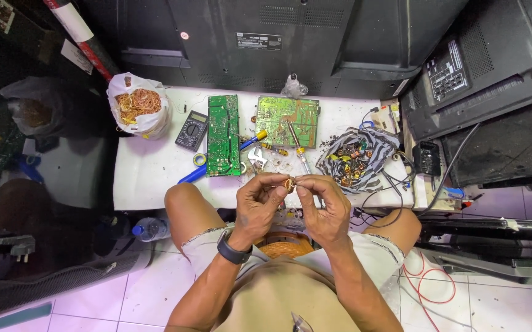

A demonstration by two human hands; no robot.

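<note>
Both my hands meet over my lap, pinching one small copper-wound coil (290, 183) between their fingertips. My left hand (258, 203), with a dark watch on its wrist, grips the coil from the left. From the right, my right hand (322, 204) pinches the same coil. Below the hands, between my knees, sits a container of tangled copper wire (285, 247). Past my knees stands a low white table (149, 172) with two green circuit boards (223, 134) (287, 114) on it.
On the table lie a white bag of copper wire (138, 104), a black multimeter (191, 130), a blue-handled tool (216, 165), a screwdriver (296, 147) and a striped cloth holding several coils (353, 157). Black television backs (278, 37) stand behind. A water bottle (149, 229) lies on the floor.
</note>
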